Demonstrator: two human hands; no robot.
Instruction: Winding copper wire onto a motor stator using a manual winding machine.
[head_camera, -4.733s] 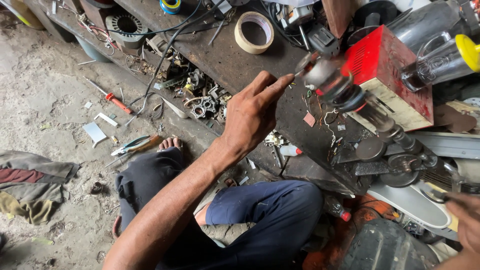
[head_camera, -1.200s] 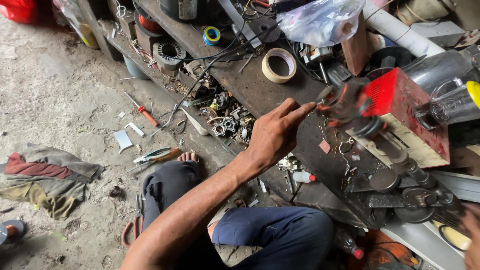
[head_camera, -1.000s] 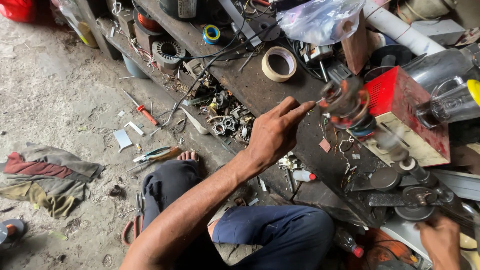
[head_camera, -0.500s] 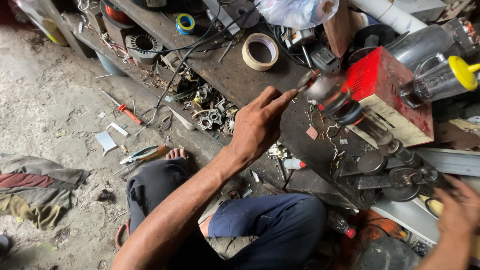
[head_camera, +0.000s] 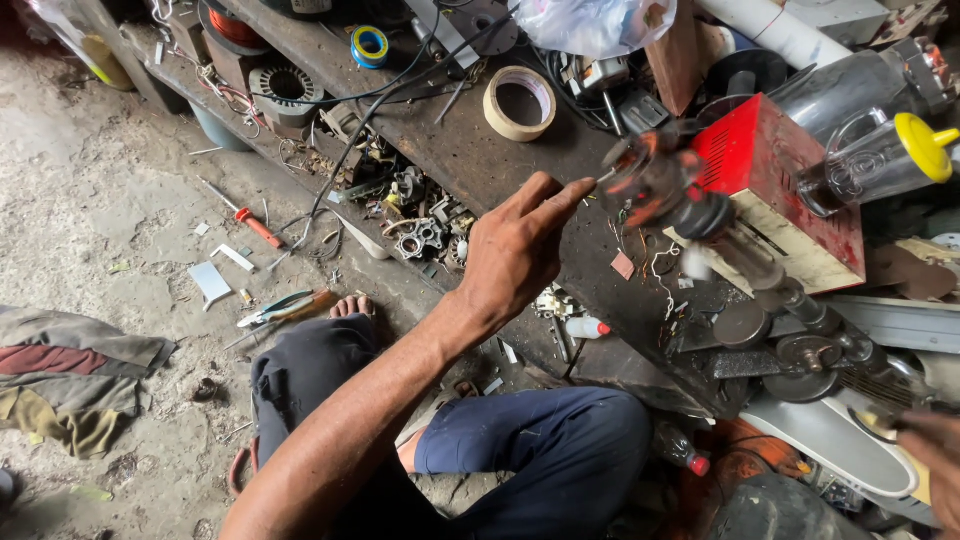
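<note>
Far left of the tape roll (head_camera: 520, 103), on the dirt floor (head_camera: 90, 180): crumpled rags (head_camera: 70, 375), a red-handled screwdriver (head_camera: 245, 215), green-handled pliers (head_camera: 285, 305) beside bare toes. Nearer the tape roll, at the edge of the dark wooden surface (head_camera: 450, 150): a motor core (head_camera: 285, 90), a small blue-and-yellow tape ring (head_camera: 370, 45), a heap of little metal parts (head_camera: 420, 225), a black cable trailing down.

Just below and right of the tape roll: left hand (head_camera: 515, 250), raised above the surface, fingers stretched out and loose, gripping nothing, index fingertip reaching toward a blurred spinning coil (head_camera: 650, 180) on a long shaft (head_camera: 760, 270); touching or just short, cannot tell. Below the hand: legs in dark blue trousers (head_camera: 530, 455), folded on the floor.

Right of the tape roll: coil at the near corner of a red box (head_camera: 780, 170); shaft slanting away down to the right through round metal discs (head_camera: 800, 350). Beyond the box, a clear jar with a yellow cap (head_camera: 880, 160). Far lower right corner: right hand (head_camera: 935, 450), only partly in frame at the end of the shaft, grip impossible to tell.
</note>
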